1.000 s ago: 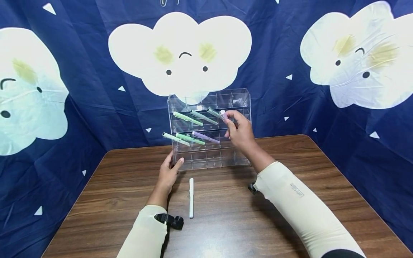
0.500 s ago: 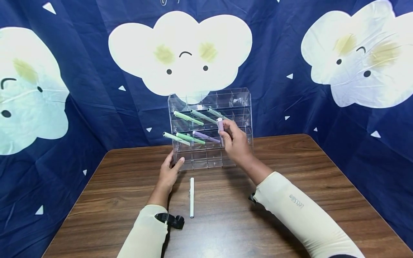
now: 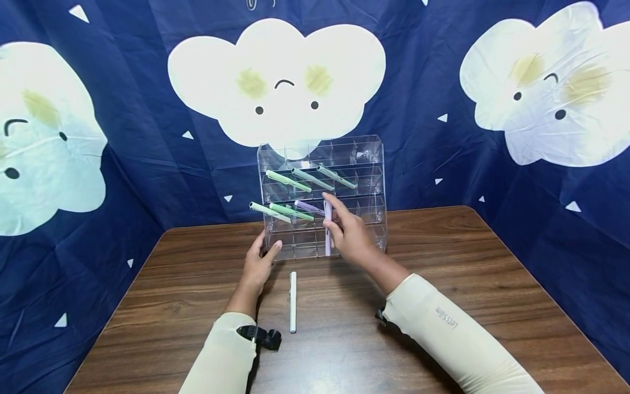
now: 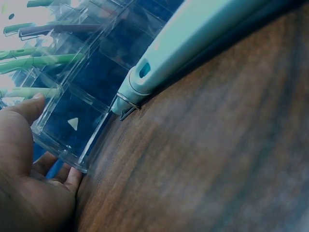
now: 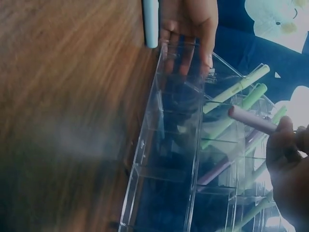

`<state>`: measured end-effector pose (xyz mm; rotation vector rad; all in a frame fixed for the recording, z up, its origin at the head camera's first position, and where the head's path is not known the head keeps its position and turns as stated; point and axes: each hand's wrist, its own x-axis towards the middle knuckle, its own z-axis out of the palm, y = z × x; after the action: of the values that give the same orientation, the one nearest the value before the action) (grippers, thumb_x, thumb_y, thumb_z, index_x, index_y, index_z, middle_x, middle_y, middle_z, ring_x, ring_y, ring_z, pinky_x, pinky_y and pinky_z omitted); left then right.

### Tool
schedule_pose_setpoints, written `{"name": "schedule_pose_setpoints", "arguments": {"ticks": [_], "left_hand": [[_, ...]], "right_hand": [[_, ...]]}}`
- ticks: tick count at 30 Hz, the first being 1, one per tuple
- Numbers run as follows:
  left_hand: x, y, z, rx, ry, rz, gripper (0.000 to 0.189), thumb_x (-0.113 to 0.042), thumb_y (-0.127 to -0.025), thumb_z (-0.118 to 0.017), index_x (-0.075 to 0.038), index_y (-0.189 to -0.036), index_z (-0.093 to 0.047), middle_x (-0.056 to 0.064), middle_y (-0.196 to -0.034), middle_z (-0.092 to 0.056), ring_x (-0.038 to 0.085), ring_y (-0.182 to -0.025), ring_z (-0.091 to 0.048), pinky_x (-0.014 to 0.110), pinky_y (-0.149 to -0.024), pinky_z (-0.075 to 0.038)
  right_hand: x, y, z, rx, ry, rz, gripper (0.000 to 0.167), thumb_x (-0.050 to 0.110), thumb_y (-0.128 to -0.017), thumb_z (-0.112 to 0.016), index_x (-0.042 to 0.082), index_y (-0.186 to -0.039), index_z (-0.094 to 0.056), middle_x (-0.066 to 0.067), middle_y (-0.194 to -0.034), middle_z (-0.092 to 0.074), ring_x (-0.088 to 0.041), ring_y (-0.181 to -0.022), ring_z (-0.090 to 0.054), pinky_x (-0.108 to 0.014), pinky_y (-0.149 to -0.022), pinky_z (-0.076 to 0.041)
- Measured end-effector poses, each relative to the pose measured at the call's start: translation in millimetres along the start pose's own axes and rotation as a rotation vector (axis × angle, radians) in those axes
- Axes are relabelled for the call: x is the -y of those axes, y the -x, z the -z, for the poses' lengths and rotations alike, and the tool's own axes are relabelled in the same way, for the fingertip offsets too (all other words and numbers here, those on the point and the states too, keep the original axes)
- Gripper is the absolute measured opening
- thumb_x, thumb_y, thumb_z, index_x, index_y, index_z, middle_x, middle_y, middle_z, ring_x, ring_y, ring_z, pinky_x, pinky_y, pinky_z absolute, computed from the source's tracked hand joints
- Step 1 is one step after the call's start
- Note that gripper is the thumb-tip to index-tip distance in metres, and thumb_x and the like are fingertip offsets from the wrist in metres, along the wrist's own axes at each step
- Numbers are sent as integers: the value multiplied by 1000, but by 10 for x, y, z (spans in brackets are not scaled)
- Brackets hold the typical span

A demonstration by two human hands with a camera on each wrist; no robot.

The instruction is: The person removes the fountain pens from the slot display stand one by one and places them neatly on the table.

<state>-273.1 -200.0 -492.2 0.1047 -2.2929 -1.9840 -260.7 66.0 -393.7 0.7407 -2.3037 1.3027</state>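
A clear acrylic pen rack (image 3: 305, 250) stands towards the back of the table. Its lower left corner is held by my left hand (image 3: 257, 265), thumb in front and fingers round the side. My right hand (image 3: 353, 236) pinches a light purple pen (image 3: 327, 243) by its upper part, roughly upright before the rack's lower tiers. In the right wrist view this light purple pen (image 5: 253, 121) crosses in front of slotted pens. A white pen (image 3: 292, 303) lies on the table before the rack; the left wrist view shows its clip end (image 4: 133, 92) close to the rack's base.
Two rows of pens slant in the rack: a light green pen (image 3: 287, 180) and two grey-green ones above, a pale pen (image 3: 269, 212), a green pen (image 3: 291, 212) and a purple pen (image 3: 309, 207) below. A blue cloud-print curtain (image 3: 423, 137) hangs behind the wooden table (image 3: 147, 306).
My right hand has come down and left from the upper pen row, with the light purple pen now upright in front of the lower tiers. The left hand stays at the rack's corner.
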Motion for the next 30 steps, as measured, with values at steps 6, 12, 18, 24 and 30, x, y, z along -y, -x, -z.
{"name": "schedule_pose_setpoints", "arguments": {"ticks": [6, 12, 18, 24, 30], "left_hand": [[13, 4, 4, 3, 4, 7, 74, -32, -110, -69, -22, -174, -33, 19, -176, -38, 37, -165, -35, 56, -131, -34], [19, 1, -1, 5, -1, -5, 73, -33, -110, -69, -22, -173, -33, 19, -175, -39, 37, -164, -35, 57, -131, -34], [25, -9, -18, 11, -1, -20, 71, -31, -111, -68, -20, -173, -35, 19, -173, -41, 37, -163, -38, 56, -130, -35], [37, 6, -5, 1, 11, -10, 71, -30, -110, -68, -21, -173, -35, 20, -172, -42, 38, -162, -40, 56, -129, -37], [16, 14, -1, 3, 2, -17, 73, -32, -110, -69, -22, -173, -34, 19, -172, -43, 37, -161, -40, 56, -129, -37]], "right_hand": [[26, 66, -94, 124, -216, -190, 85, -11, -100, -68, 24, -171, -35, -22, -117, -63, -36, -75, -74, -46, -64, -65], [12, 127, -166, 187, -275, -260, 88, -11, -96, -74, 21, -169, -38, -19, -110, -67, -18, -70, -69, -47, -60, -64], [-45, 180, -237, 277, -374, -314, 88, -14, -92, -77, 12, -167, -40, -15, -100, -64, -18, -57, -59, -62, -65, -61], [-71, 237, -341, 390, -438, -365, 88, -17, -88, -78, 11, -164, -43, -11, -98, -62, -18, -61, -59, -62, -68, -63], [-66, 285, -409, 482, -458, -415, 83, -18, -85, -79, 1, -158, -46, -9, -93, -59, -16, -61, -57, -46, -64, -64]]}}
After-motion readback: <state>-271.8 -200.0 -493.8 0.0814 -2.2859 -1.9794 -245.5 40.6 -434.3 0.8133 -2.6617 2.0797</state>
